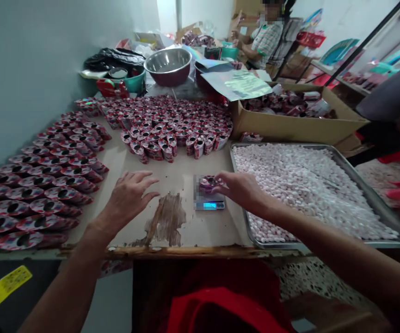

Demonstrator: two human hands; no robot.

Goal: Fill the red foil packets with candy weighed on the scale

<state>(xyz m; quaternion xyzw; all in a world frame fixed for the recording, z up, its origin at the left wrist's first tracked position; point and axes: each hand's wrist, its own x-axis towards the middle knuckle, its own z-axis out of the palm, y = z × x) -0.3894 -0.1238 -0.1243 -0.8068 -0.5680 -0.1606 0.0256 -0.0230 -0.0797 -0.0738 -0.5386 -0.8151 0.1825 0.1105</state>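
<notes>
My right hand point(242, 188) pinches a small red and white pouch point(207, 183) that sits on a little digital scale point(209, 203) with a lit blue display. My left hand point(129, 196) rests flat on the cardboard tabletop point(200, 229), fingers spread, holding nothing. It lies to the left of the scale, above a dark brown stain point(167, 219). A metal tray point(380, 208) full of small white and pink candies point(307, 185) stands just right of my right hand.
Rows of open red pouches point(40, 189) cover the left side, and a round cluster of pouches point(172, 125) fills the middle back. A cardboard box point(290, 122), steel bowl point(168, 62) and another person point(267, 39) are at the back. A red stool point(220, 305) is under me.
</notes>
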